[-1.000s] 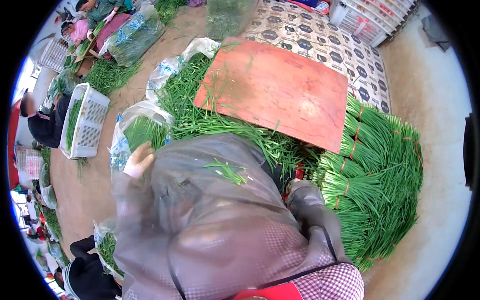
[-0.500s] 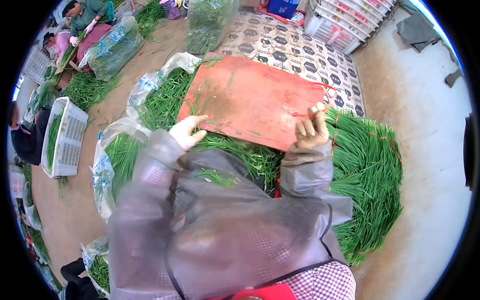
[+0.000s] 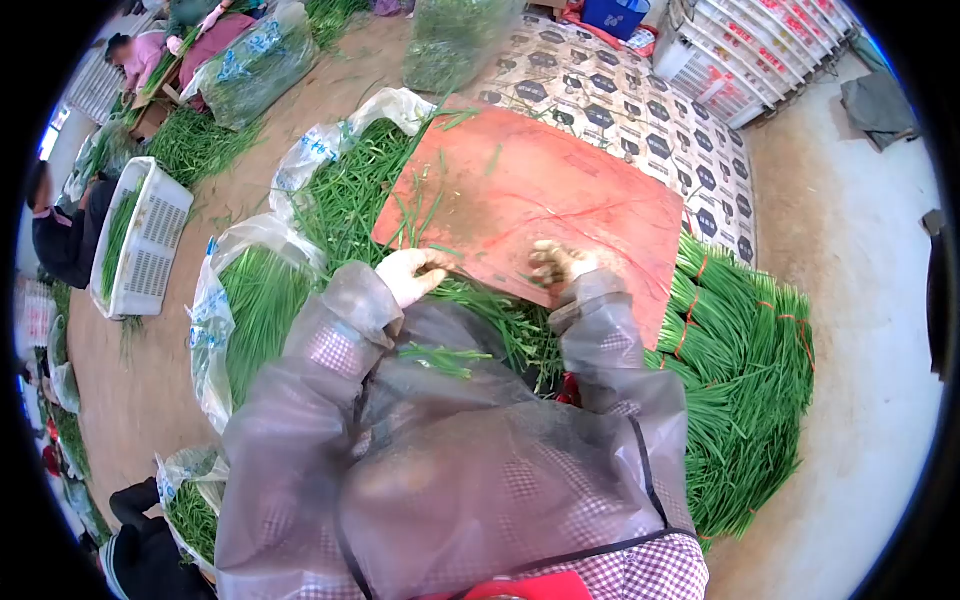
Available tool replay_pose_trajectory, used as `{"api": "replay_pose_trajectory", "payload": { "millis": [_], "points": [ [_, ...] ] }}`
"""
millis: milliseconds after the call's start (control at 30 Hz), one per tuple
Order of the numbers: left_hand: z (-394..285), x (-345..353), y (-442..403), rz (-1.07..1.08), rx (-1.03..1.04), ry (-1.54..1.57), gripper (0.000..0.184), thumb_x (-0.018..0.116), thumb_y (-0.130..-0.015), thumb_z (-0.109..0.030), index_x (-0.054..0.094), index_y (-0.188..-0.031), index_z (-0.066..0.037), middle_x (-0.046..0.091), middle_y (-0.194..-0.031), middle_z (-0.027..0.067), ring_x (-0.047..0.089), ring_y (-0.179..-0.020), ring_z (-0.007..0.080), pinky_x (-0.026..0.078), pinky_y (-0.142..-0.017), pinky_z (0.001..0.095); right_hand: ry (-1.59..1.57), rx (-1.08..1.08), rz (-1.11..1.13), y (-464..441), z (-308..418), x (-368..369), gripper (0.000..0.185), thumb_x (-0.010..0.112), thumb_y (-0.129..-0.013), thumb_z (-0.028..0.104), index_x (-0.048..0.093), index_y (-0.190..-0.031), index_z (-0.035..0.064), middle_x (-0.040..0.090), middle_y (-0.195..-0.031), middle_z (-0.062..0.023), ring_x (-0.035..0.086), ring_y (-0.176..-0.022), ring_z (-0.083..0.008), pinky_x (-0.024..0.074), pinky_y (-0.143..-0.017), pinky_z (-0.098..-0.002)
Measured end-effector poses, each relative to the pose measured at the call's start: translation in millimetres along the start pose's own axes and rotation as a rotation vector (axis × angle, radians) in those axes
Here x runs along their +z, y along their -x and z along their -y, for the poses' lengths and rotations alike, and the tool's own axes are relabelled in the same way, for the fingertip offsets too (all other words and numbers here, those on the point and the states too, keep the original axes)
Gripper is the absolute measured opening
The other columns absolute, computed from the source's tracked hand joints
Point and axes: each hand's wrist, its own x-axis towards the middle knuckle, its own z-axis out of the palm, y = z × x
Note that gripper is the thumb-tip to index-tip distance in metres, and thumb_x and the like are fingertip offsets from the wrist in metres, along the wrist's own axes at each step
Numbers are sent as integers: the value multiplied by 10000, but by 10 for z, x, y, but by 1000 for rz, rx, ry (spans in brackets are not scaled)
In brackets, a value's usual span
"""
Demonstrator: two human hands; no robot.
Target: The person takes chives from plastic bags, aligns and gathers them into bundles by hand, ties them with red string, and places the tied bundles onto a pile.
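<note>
A reddish board [image 3: 540,190] lies before me, with loose green stalks and a thin red band [image 3: 580,212] on it. My left hand [image 3: 415,275], in a pale glove, is at the board's near left edge, its thumb and fingers bent towards each other; whatever may be between them is too small to make out. My right hand [image 3: 558,265], in a soiled glove, rests over the near edge with curled fingers, their tips partly hidden. Loose green stalks [image 3: 350,190] spread left of the board and below it. Tied green bundles [image 3: 740,380] are stacked at the right.
Plastic bags of greens [image 3: 265,300] stand at the left, beyond them a white crate [image 3: 150,240] beside a seated person [image 3: 65,235]. More people work at the upper left. Stacked white crates [image 3: 750,55] stand at the upper right, near a wall [image 3: 880,250].
My right hand has moved left and down from the board's right edge, where it held up a red band. The band now lies on the board. My left hand has shifted slightly right.
</note>
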Motion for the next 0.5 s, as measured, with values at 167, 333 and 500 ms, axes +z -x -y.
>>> {"api": "replay_pose_trajectory", "payload": {
  "millis": [167,333,500],
  "points": [
    [-927,56,229,252,303,805,152,591,-889,-107,664,-967,1,646,-892,92,601,-818,171,479,-773,306,861,-414,-270,-319,170,-453,206,544,-842,90,643,-1016,41,647,-777,-122,628,-717,-219,513,-693,-331],
    [-1917,259,681,772,579,1280,233,505,-945,-117,663,-967,53,603,-916,168,598,-779,260,468,-709,323,1470,-467,-415,-411,286,-449,328,698,-749,237,664,-1061,142,572,-1122,-206,581,-1047,-356,483,-901,-419],
    [-2044,413,664,890,913,1350,315,436,-982,-153,587,-1135,77,617,-1106,137,535,-1021,229,414,-887,336,1503,-686,-425,-673,311,-545,298,655,-784,270,632,-1078,231,568,-1163,-178,580,-1027,-357,496,-855,-461]
  ]
}}
